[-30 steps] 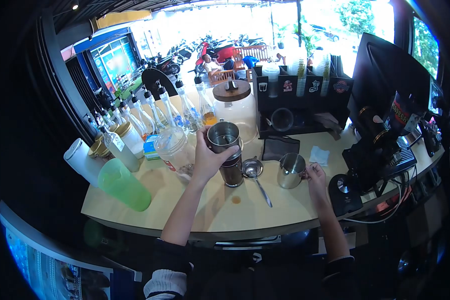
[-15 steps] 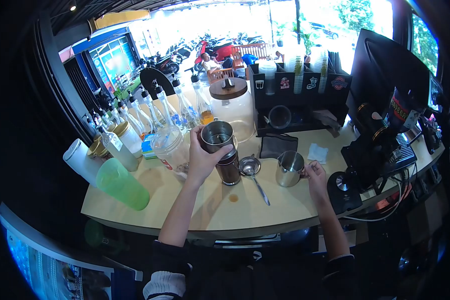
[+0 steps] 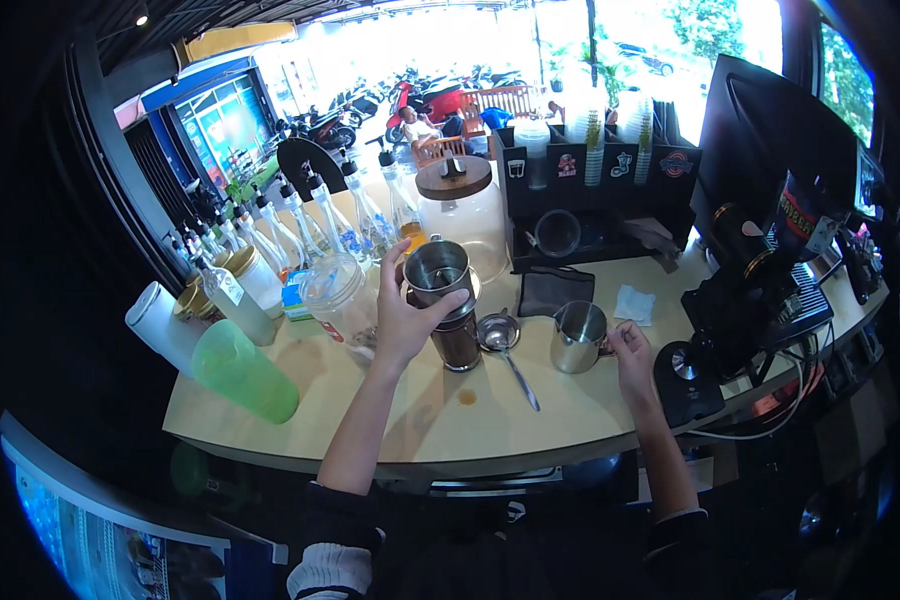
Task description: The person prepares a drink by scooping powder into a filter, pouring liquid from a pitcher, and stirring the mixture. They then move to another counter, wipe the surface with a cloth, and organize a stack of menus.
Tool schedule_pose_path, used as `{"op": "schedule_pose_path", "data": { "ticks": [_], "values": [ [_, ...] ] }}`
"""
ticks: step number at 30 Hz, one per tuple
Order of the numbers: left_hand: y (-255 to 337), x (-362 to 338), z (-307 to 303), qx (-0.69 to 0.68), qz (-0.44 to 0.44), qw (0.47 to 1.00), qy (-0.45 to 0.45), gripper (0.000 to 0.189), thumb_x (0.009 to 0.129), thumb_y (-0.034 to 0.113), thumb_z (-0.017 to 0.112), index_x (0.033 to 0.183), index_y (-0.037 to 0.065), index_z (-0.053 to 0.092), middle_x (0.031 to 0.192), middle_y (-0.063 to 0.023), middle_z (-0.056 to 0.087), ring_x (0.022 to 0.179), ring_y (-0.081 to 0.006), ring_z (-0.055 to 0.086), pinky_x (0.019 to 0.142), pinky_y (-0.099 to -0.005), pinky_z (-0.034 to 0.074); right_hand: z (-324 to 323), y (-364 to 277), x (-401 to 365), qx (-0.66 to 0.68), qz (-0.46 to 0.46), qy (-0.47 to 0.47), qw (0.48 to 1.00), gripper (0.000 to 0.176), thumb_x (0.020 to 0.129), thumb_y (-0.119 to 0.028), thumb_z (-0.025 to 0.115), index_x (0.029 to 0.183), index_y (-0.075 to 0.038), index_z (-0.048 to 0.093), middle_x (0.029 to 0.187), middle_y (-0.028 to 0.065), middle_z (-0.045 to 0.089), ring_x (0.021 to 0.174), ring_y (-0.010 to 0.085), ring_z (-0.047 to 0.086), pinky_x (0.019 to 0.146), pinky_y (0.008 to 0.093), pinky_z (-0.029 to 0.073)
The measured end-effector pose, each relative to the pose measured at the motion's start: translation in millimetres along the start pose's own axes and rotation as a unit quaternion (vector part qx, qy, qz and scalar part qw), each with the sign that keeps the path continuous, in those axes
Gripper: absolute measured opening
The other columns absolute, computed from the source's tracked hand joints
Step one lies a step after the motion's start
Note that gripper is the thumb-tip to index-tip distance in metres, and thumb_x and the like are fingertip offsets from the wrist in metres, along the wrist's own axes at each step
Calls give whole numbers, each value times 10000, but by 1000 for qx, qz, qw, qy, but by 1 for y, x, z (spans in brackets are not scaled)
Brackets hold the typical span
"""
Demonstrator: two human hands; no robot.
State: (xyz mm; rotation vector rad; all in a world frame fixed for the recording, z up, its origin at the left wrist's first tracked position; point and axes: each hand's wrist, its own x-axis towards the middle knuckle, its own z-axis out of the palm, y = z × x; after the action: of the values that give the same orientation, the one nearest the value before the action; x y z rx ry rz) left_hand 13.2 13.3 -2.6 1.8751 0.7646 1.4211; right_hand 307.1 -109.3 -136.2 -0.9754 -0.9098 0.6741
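Observation:
My left hand is wrapped round a metal cup, which sits on top of a glass with dark contents. On the right, my right hand grips the handle of a steel pitcher that stands upright on the counter. Between the glass and the pitcher lies a metal strainer with its handle pointing toward me. A small brown spill marks the wood in front of the glass.
Left of my left hand stand a clear plastic jar, a green cup and pump bottles. Behind are a wooden-lidded jar, a black cup organizer and a dark cloth. A coffee machine is right. A person sits outside.
My left hand's fingers have shifted slightly at the metal cup's rim. My right hand and the pitcher look unmoved.

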Motion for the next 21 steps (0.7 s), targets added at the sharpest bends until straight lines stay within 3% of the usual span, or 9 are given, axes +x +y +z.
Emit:
{"op": "schedule_pose_path", "data": {
  "ticks": [8,10,16,21],
  "values": [
    [34,6,47,-51,32,997,-41,873,604,241,839,1294,60,335,1149,-142,527,1092,-239,517,947,-369,407,5,-2,-2,-33,-11,-10,999,140,930,-138,525,809,-73,498,733,-22,535,688,44,478,648,204,384],
    [42,3,65,12,48,996,-68,861,635,218,824,1314,58,318,1112,-124,558,1074,-207,531,951,-344,401,3,2,-1,-18,-14,-7,1000,156,940,-151,503,807,-70,502,730,-22,533,691,47,479,653,207,386],
    [25,-9,116,-83,62,986,-131,880,641,270,828,1314,40,311,1107,-108,569,1078,-200,530,975,-355,368,-1,1,-3,-11,-5,5,1000,192,936,-190,473,811,-59,535,731,-9,543,702,69,505,678,220,398],
    [8,-17,138,-97,24,979,-179,876,644,249,828,1308,30,299,1122,-125,558,1099,-204,527,968,-348,392,2,-2,-4,-17,-7,-4,1000,174,934,-185,490,818,-61,530,734,-9,535,708,66,495,680,224,399]
  ]
}}
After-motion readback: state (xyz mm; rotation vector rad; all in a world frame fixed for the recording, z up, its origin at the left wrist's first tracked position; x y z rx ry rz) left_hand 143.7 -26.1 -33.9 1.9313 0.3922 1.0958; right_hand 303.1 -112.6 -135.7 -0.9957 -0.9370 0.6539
